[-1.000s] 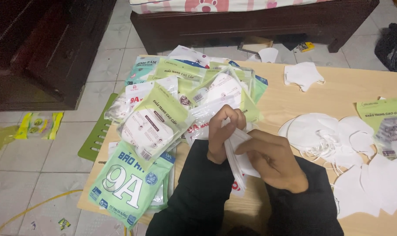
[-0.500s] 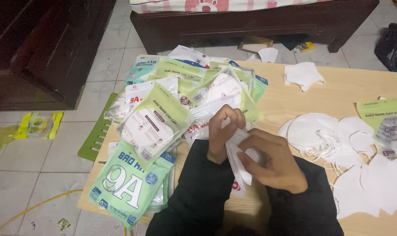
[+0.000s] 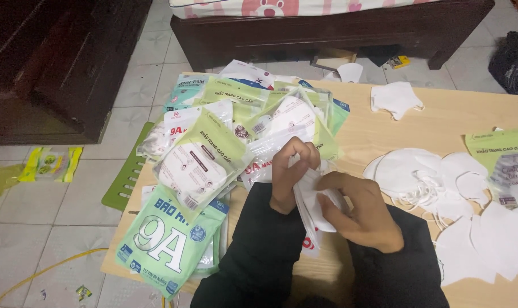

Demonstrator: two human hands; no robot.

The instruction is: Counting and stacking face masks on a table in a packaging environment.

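A folded white face mask (image 3: 315, 201) sits between my two hands, low over the near middle of the counter (image 3: 441, 114), part-way inside a clear plastic sleeve (image 3: 309, 242) with a red mark at its lower end. My left hand (image 3: 291, 171) has closed its grip over the top of the mask and sleeve, fingers curled — a shade tighter than half a second ago. My right hand (image 3: 361, 212) pinches the mask's right edge, and it has slid in closer since a second ago, so the mask looks deeper in the sleeve, by my judgement. To the left lies a heap of packed masks in green-and-clear bags (image 3: 204, 154), with a large pale-green pack (image 3: 169, 242) hanging off the near left corner. To the right, loose white masks (image 3: 418, 177) are spread out — another (image 3: 394, 98) lies farther off. Beyond, a dark bed frame (image 3: 327, 31) stands on the tiled floor (image 3: 48, 217).
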